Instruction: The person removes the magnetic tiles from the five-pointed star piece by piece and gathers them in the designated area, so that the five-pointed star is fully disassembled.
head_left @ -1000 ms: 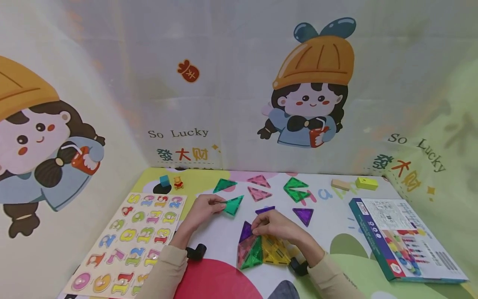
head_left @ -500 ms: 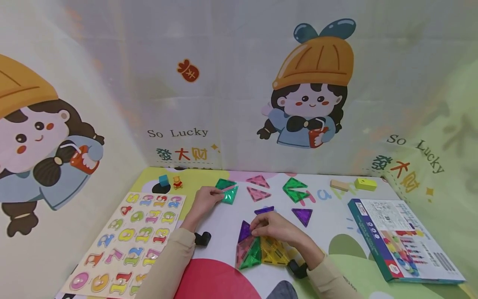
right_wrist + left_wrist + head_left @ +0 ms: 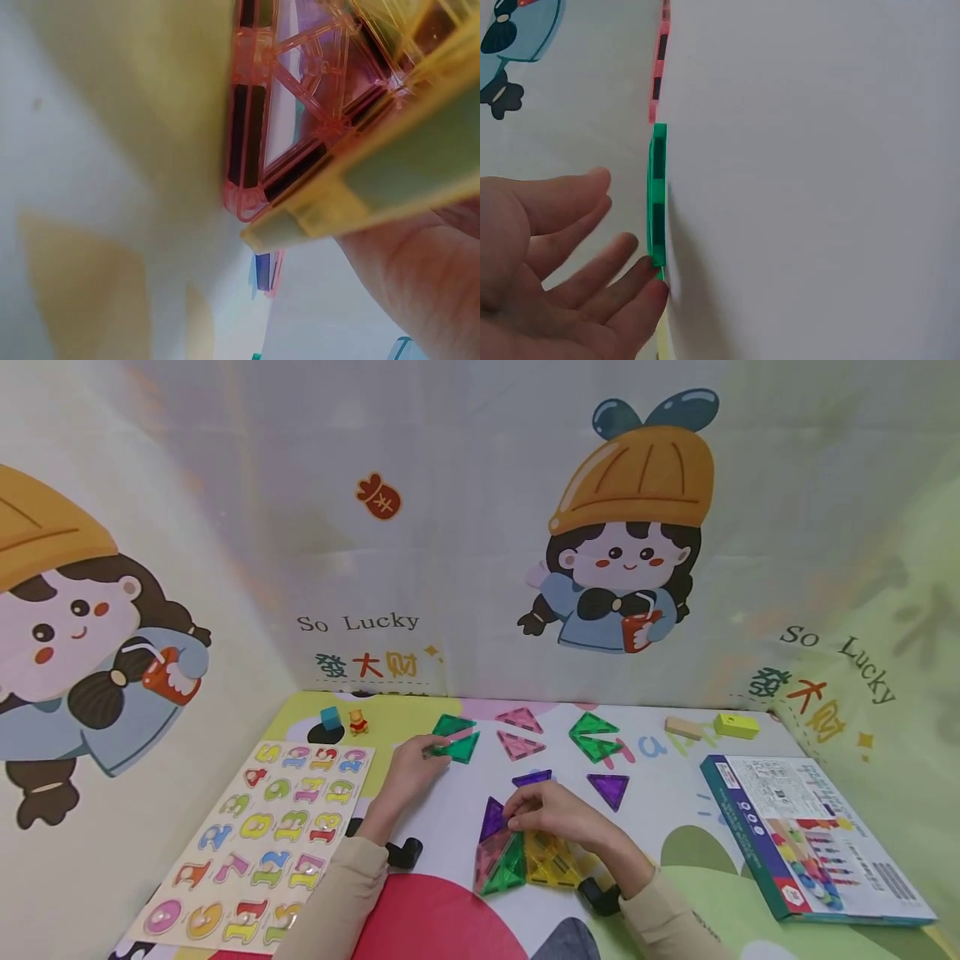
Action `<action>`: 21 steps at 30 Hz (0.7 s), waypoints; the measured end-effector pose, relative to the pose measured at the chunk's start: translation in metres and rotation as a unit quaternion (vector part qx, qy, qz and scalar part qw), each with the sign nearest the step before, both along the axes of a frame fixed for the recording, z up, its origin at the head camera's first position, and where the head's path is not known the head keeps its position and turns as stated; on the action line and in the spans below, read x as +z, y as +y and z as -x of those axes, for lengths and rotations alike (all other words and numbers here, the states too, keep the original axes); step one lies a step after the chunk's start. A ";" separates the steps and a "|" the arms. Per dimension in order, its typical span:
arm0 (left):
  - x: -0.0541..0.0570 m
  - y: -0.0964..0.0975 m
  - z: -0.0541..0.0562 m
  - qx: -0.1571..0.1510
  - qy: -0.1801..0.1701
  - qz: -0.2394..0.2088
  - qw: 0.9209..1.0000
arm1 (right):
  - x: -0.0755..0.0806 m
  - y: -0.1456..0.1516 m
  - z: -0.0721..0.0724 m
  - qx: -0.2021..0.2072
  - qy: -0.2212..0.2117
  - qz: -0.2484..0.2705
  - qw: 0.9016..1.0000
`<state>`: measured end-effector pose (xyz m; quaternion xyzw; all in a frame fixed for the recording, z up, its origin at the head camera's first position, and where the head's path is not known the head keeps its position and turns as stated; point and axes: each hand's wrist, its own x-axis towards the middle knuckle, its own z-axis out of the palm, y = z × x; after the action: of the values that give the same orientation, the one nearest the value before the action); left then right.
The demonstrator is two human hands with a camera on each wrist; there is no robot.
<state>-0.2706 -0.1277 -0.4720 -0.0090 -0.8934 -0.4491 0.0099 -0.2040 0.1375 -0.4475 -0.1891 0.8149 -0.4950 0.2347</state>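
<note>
In the head view my left hand (image 3: 408, 770) is beside a green triangular magnetic tile (image 3: 461, 750) lying flat next to another green one (image 3: 452, 725). The left wrist view shows its fingers loosely spread, with the lower fingertips (image 3: 657, 292) right at the green tile's edge. My right hand (image 3: 561, 815) grips the top of an upright magnetic-tile structure with yellow (image 3: 550, 864), pink (image 3: 491, 864), green (image 3: 512, 870) and purple (image 3: 491, 818) faces. Close up in the right wrist view, a yellow tile (image 3: 420, 150) hides most of that hand.
Pink triangles (image 3: 521, 746), green triangles (image 3: 594, 748) and purple triangles (image 3: 609, 790) lie beyond the structure. A number puzzle board (image 3: 247, 852) is at left, a box (image 3: 817, 843) at right. Small blocks (image 3: 737, 725) and a bear figurine (image 3: 358, 722) sit at the back.
My left hand carried the green triangle away from me, set it flat beside the other green one and loosened its fingers. The right hand stays on the structure.
</note>
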 end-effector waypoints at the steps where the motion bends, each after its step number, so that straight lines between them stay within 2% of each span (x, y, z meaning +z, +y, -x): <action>1: 0.001 0.000 -0.002 0.000 0.001 -0.005 1.000 | 0.000 0.000 0.000 0.000 -0.001 0.002 1.000; 3: 0.002 0.001 -0.005 -0.003 0.004 -0.010 1.000 | 0.000 0.000 0.000 0.002 -0.003 0.007 1.000; 5: 0.003 0.002 -0.010 -0.020 0.004 -0.011 1.000 | -0.001 0.000 -0.001 0.003 -0.005 0.012 1.000; 8: 0.006 0.006 -0.016 -0.086 -0.009 0.000 0.996 | -0.001 0.000 -0.001 0.004 -0.006 0.019 1.000; 10: 0.007 0.010 -0.020 -0.149 -0.019 0.009 0.989 | -0.001 0.001 -0.001 0.004 -0.004 0.022 1.000; 12: 0.007 0.015 -0.023 -0.209 -0.031 0.015 0.977 | 0.000 0.001 -0.001 0.004 -0.002 0.024 1.000; 15: 0.004 0.021 -0.027 -0.272 -0.041 0.013 0.961 | 0.000 0.001 -0.001 0.007 0.000 0.026 1.000; 18: 0.000 0.026 -0.029 -0.290 -0.037 0.007 0.956 | -0.001 0.000 -0.001 0.010 0.003 0.026 1.000; 21: -0.003 0.028 -0.030 -0.274 -0.026 0.003 0.961 | -0.001 0.000 -0.001 0.011 0.011 0.023 1.000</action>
<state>-0.2410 -0.1001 -0.4747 -0.2412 -0.8582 -0.4320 -0.1370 -0.2026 0.1375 -0.4484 -0.2089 0.8037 -0.5086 0.2274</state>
